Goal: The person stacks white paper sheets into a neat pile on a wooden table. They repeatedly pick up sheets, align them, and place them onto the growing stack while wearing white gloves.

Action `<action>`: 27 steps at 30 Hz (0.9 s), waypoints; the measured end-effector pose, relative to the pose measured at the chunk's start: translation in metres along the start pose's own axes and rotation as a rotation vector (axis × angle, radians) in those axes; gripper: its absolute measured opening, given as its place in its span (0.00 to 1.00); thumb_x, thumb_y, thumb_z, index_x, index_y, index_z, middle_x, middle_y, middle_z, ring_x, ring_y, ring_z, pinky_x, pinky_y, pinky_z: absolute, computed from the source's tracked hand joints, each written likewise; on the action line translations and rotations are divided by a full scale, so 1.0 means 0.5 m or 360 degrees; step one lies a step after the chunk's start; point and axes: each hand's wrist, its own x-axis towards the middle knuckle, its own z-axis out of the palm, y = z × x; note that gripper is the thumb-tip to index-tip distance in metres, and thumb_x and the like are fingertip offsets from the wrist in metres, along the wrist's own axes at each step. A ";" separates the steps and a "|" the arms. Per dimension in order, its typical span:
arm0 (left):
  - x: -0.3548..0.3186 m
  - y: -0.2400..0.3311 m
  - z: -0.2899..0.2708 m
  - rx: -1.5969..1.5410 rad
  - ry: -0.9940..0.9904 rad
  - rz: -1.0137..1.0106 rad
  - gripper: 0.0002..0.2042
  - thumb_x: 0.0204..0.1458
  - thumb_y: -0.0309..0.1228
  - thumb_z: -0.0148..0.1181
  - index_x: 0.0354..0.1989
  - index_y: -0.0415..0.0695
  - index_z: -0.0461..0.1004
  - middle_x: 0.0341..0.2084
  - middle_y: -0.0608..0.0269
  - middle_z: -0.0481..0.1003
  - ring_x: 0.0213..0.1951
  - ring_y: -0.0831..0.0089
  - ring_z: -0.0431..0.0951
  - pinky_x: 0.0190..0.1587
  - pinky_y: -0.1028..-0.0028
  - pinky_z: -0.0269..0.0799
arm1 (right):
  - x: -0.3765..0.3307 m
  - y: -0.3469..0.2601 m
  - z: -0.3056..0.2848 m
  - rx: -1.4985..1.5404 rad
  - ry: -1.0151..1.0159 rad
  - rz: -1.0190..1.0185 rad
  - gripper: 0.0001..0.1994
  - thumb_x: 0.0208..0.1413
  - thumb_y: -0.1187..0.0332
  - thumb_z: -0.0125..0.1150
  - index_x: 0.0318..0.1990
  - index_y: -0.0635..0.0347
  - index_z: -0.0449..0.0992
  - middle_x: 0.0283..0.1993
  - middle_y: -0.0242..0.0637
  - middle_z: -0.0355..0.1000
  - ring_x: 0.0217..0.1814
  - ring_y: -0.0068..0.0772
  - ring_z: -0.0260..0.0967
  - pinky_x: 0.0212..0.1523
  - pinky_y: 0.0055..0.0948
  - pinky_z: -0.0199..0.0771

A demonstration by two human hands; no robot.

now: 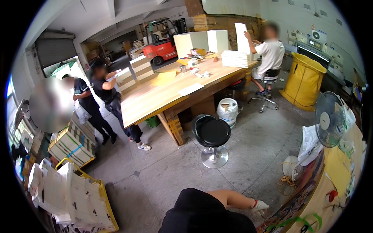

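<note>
The right hand (260,205), in a white glove, lies low at the frame's bottom edge, arm stretched rightward; whether its fingers are closed on anything I cannot tell, since they point away and blur; the left hand is out of view. Nearest to the glove are the printed sheets (301,194) hanging over the edge of the bench (338,174), just beside the fingertips but seemingly apart from them. A blind reach there could crease or drag a sheet off the edge, in my judgement, because the glove dulls touch. Near the bench foot lies a yellow cord (286,181) in a loose coil beside a wire guard; a foot could snag in it. The fan (330,118) stands above; its draught might lift loose sheets. The stool (211,134) stands well apart.
</note>
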 end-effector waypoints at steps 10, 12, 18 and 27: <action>0.034 -0.102 -0.081 0.0196 0.0240 0.0114 0.29 0.58 0.51 0.46 0.63 0.45 0.62 0.59 0.49 0.66 0.53 0.56 0.71 0.47 0.51 0.69 | -0.022 0.076 -0.073 0.0070 0.0045 0.0116 0.29 0.61 0.50 0.45 0.62 0.62 0.55 0.61 0.47 0.62 0.60 0.49 0.63 0.57 0.52 0.64; 0.042 -0.077 -0.025 0.0181 0.0099 -0.0035 0.28 0.57 0.51 0.48 0.61 0.45 0.64 0.58 0.51 0.67 0.50 0.58 0.72 0.44 0.53 0.70 | -0.060 0.108 -0.147 0.0158 0.0237 0.0126 0.30 0.60 0.49 0.45 0.63 0.62 0.54 0.61 0.47 0.61 0.60 0.50 0.63 0.57 0.53 0.64; 0.163 -0.053 0.057 0.0053 -0.0181 -0.0016 0.12 0.56 0.44 0.49 0.39 0.51 0.72 0.33 0.71 0.71 0.32 0.73 0.69 0.35 0.63 0.67 | -0.276 0.263 -0.325 0.0668 0.0782 0.0161 0.33 0.59 0.46 0.45 0.64 0.60 0.51 0.61 0.48 0.60 0.60 0.53 0.62 0.57 0.57 0.64; 0.243 0.018 0.206 0.0275 -0.0842 -0.0385 0.18 0.62 0.47 0.40 0.50 0.48 0.66 0.45 0.58 0.73 0.49 0.54 0.73 0.55 0.46 0.65 | -0.545 0.460 -0.333 0.0066 0.0705 0.0070 0.31 0.59 0.52 0.50 0.64 0.61 0.52 0.67 0.49 0.50 0.62 0.64 0.58 0.54 0.64 0.64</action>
